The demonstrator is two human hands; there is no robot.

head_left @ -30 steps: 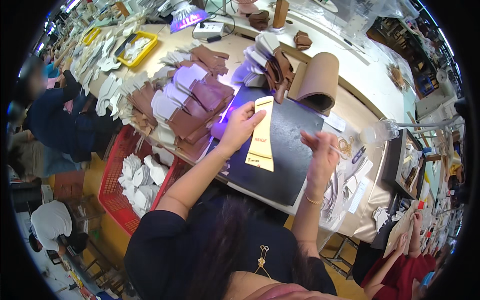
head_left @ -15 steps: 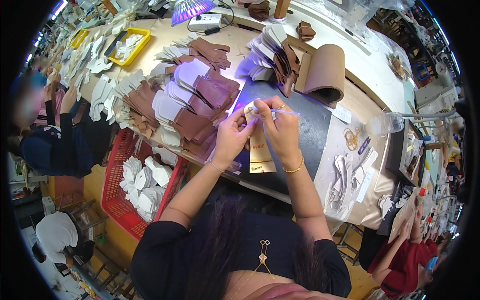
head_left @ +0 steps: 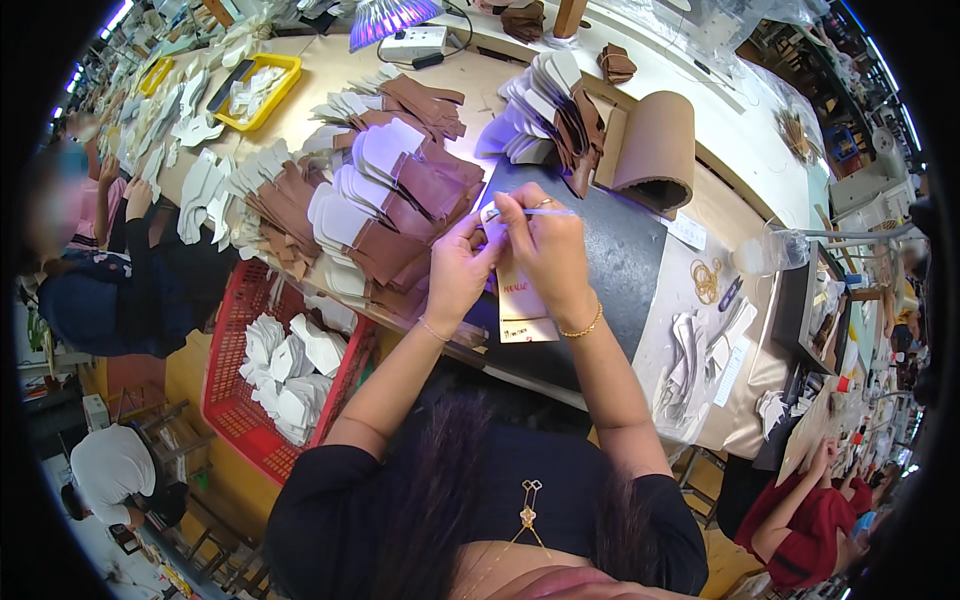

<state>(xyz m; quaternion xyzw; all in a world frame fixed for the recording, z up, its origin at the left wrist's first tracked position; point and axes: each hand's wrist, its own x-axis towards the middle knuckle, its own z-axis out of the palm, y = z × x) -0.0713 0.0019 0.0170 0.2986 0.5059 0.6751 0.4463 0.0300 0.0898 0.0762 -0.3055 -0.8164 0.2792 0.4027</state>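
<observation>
Over the black work mat (head_left: 610, 270), my left hand (head_left: 460, 275) is closed in a pinch on the upper end of a long cream strip (head_left: 518, 305) marked with handwriting. The strip hangs down between my wrists. My right hand (head_left: 550, 255) is closed around a slim, pale pen-like tool (head_left: 548, 211), its shaft sticking out to the right past my fingers. The fingertips of both hands meet at the strip's top, so the tool's tip is mostly hidden. Left of my hands lie stacked brown leather pieces (head_left: 430, 180) with white backing pieces (head_left: 335, 215).
A purple-lit lamp (head_left: 395, 18) shines from the back. Behind my hands are another leather stack (head_left: 545, 105) and a brown cardboard tube (head_left: 655, 150). Rubber bands (head_left: 706, 282) and white strips (head_left: 685, 360) lie right. A red basket (head_left: 225, 375) stands left; people sit at both sides.
My right hand has tilted and turned slightly inward over the strip, and the tool's shaft shows less to the right. The view has shifted a little; my left hand keeps its pinch.
</observation>
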